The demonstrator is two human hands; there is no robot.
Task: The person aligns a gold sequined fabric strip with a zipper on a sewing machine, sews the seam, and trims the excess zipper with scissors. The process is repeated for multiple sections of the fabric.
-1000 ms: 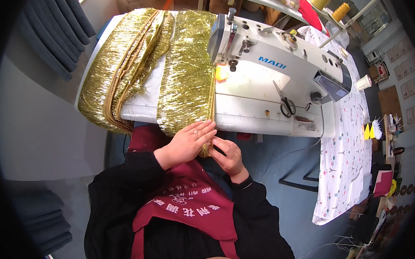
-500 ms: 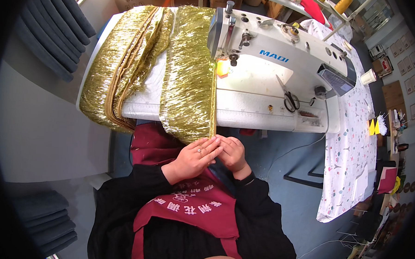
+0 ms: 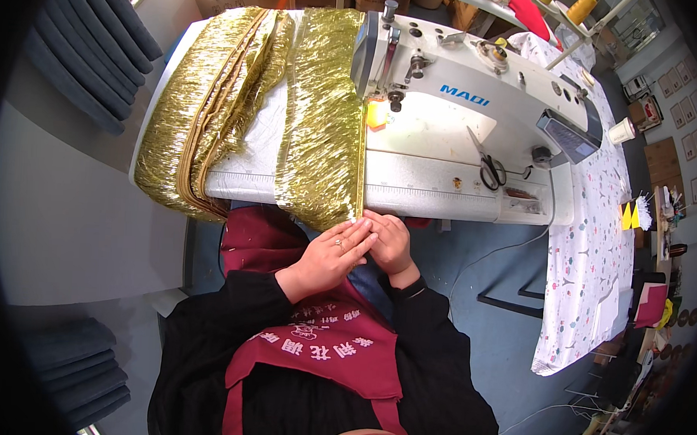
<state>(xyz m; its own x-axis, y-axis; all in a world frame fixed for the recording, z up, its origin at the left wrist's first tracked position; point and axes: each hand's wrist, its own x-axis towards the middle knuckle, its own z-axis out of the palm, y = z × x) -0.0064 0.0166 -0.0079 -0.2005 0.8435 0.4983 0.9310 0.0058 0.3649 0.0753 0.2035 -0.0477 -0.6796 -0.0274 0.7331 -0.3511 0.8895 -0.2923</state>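
Observation:
My left hand point(image 3: 335, 256) is at the near end of a wide gold tinsel fringe strip point(image 3: 318, 115), fingers together over its right-hand band. My right hand point(image 3: 388, 242) grips that band beside it, fingertips meeting the left hand's. The strip runs along the left side of the white sewing machine's head point(image 3: 471, 91), its band lying by the needle area. A thick folded stack of the same fringe point(image 3: 177, 124) lies on the left of the machine table point(image 3: 412, 193). Black-handled scissors point(image 3: 492, 171) rest on the machine bed.
A patterned cloth-covered surface point(image 3: 575, 289) stands to the right, with a paper cup point(image 3: 621, 131). Yarn cones point(image 3: 579, 7) are on a stand at the back. Grey curtains point(image 3: 95, 51) hang at the left. A cable point(image 3: 459, 273) trails below the table.
Both hands dropped a little toward my body, then rose slightly. My right hand has ended higher, its fingertips drawn in against my left hand's on the band.

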